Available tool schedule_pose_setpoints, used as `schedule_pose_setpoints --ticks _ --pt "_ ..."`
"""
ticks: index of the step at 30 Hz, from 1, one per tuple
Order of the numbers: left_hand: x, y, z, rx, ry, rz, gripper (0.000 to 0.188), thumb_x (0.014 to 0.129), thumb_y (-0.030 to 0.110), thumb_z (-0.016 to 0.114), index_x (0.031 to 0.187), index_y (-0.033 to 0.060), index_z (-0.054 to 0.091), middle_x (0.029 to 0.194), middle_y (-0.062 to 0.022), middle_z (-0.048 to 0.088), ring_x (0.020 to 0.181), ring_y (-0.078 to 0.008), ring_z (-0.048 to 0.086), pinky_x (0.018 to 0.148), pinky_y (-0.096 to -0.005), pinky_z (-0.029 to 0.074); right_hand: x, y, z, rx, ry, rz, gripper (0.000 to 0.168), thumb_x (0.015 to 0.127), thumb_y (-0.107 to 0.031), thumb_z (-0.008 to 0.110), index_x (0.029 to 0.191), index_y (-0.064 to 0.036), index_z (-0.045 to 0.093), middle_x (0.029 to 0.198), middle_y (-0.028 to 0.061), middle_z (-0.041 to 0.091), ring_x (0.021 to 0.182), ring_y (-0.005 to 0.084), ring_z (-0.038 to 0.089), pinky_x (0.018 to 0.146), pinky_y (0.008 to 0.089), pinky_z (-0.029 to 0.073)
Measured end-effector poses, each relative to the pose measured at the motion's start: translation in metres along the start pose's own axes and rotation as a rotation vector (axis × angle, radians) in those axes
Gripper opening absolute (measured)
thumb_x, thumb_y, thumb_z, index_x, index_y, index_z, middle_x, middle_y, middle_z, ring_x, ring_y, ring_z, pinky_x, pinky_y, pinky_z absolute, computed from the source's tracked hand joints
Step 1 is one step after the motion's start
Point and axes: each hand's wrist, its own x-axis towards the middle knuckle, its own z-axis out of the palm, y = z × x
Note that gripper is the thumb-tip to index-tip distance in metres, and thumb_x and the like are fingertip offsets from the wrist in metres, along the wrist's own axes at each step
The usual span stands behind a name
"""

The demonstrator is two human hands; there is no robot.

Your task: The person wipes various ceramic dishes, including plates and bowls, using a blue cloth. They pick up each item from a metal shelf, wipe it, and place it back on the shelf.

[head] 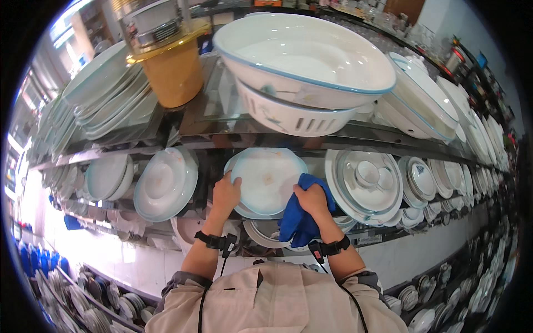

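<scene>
A white plate with a pale blue rim [268, 183] faces me on the middle shelf, with another plate [245, 211] partly hidden behind it. My left hand [226, 193] grips the left edge, its thumb on the front side and its fingers out of sight behind. At the right edge, my right hand [311, 199] holds a bunched blue cloth [297, 227], which touches the plate's rim and hangs down below it. A sticker-like square mark shows at the plate's centre.
Above stand a large white bowl [306, 54] on a slotted white basin [291, 118] and a gold-coloured container [175, 73]. Stacked plates [160, 187] lie left of my hands; plates with small cups [368, 175] lie right. The dark shelf edge [266, 142] runs across. More crockery [266, 233] sits below.
</scene>
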Motion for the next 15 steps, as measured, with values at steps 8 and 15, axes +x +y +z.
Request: schedule_pose_setpoints --ticks 8,15 --pt "0.006 0.003 -0.001 0.119 -0.015 0.001 0.044 0.093 0.032 0.063 0.114 -0.0064 0.064 0.101 -0.0324 0.068 0.096 -0.0507 0.066 0.085 -0.0545 0.052 0.003 -0.003 -0.001 -0.084 -0.044 0.032 0.046 0.093 -0.043 0.061 0.1 0.001 0.072 0.101 0.03 0.069 0.096 0.0452 0.068 0.087 0.0508 0.054" --pt "0.006 -0.005 0.001 0.164 -0.016 -0.018 0.041 0.093 0.033 0.063 0.103 -0.007 0.065 0.096 -0.0337 0.068 0.092 -0.0512 0.066 0.082 -0.0551 0.053 0.012 0.004 0.007 -0.168 -0.098 0.07 0.05 0.094 -0.047 0.057 0.098 0.0 0.072 0.099 0.0288 0.07 0.093 0.0447 0.068 0.084 0.0498 0.055"
